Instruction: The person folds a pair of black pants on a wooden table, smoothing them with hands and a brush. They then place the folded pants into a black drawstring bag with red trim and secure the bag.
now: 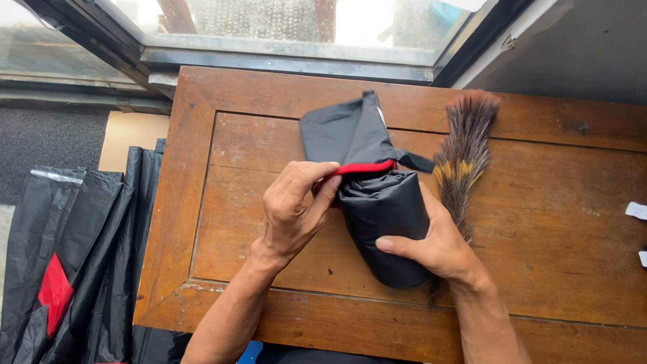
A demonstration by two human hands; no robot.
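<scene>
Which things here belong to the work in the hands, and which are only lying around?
In use:
- black fabric bundle with red trim
- left hand, pinching the red trim
- right hand, gripping the bundle's lower end

Lying about:
- feather duster on the wooden table
- black and red fabric pieces beside the table

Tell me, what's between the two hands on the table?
In the head view, a rolled black cloth bundle with a red edge lies between the left hand and the right hand; both hands grip it.
</scene>
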